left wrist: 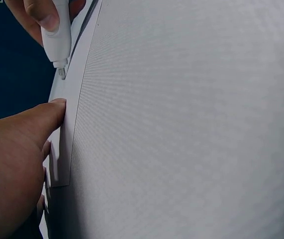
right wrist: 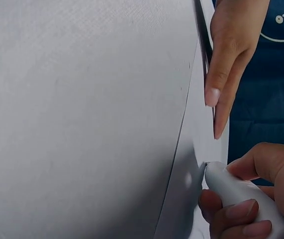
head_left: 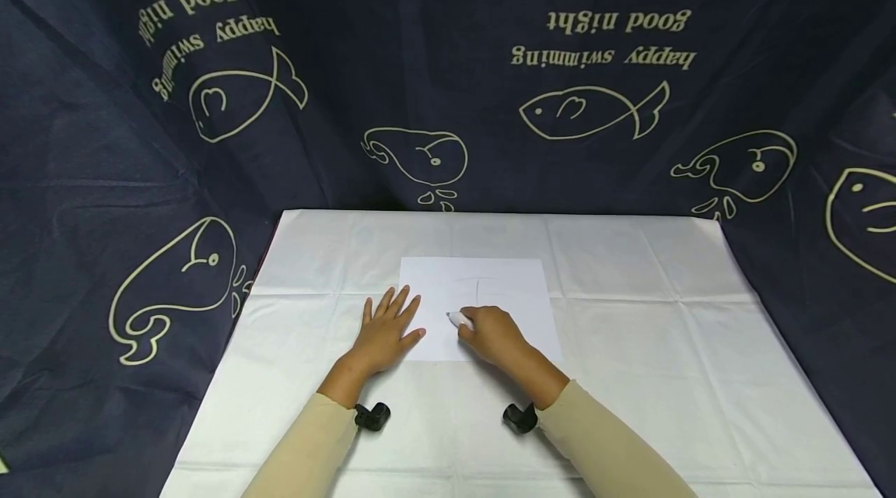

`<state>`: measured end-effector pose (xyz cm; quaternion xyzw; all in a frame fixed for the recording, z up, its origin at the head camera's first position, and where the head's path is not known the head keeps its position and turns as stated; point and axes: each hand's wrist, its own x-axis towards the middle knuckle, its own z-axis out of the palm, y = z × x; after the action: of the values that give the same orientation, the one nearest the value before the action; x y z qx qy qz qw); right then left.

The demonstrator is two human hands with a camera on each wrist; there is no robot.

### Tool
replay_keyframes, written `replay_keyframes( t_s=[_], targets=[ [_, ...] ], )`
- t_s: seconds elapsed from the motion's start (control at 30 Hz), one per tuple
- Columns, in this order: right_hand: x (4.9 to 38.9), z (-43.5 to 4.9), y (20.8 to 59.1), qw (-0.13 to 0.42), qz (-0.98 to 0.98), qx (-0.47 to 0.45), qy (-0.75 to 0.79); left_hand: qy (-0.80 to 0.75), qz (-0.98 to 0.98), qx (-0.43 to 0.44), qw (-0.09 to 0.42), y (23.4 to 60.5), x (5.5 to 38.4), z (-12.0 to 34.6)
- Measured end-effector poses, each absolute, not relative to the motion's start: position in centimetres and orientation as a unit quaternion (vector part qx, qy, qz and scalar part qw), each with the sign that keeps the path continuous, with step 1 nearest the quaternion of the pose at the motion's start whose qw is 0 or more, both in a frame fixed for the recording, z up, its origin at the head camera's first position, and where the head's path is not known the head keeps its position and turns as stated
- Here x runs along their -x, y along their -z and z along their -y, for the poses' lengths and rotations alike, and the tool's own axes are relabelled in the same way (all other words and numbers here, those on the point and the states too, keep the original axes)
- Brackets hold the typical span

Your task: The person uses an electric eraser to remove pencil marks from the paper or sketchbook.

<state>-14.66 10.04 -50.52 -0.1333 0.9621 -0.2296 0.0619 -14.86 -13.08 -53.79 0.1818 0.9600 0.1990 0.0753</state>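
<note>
A white sheet of paper (head_left: 514,303) lies on the table, with a faint curved line and a thin vertical line (head_left: 478,292) drawn in its upper middle. My left hand (head_left: 383,334) rests with fingers spread over the sheet's left edge. In my right hand (head_left: 497,336) a thick white marker (head_left: 458,319) is gripped, its tip pointing left over the lower middle of the paper. The left wrist view shows the marker's (left wrist: 58,40) narrow grey tip close to the sheet; whether it touches, I cannot tell. Fingers wrap the marker's body (right wrist: 246,194) in the right wrist view.
A creased white cloth (head_left: 630,342) covers the table around the paper. Behind it and at both sides hangs a dark blue curtain (head_left: 490,171) printed with fish, whales and lettering. Each wrist carries a small black camera (head_left: 372,416).
</note>
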Motion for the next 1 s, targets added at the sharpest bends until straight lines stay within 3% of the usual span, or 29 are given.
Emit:
replay_keyframes(
  t_s=[1.0],
  targets=[
    [14.41,-9.91,50.57,0.086,-0.955,0.143,0.244,-0.194,-0.961,-0.18,0.08,54.04,15.0,13.07]
  ],
)
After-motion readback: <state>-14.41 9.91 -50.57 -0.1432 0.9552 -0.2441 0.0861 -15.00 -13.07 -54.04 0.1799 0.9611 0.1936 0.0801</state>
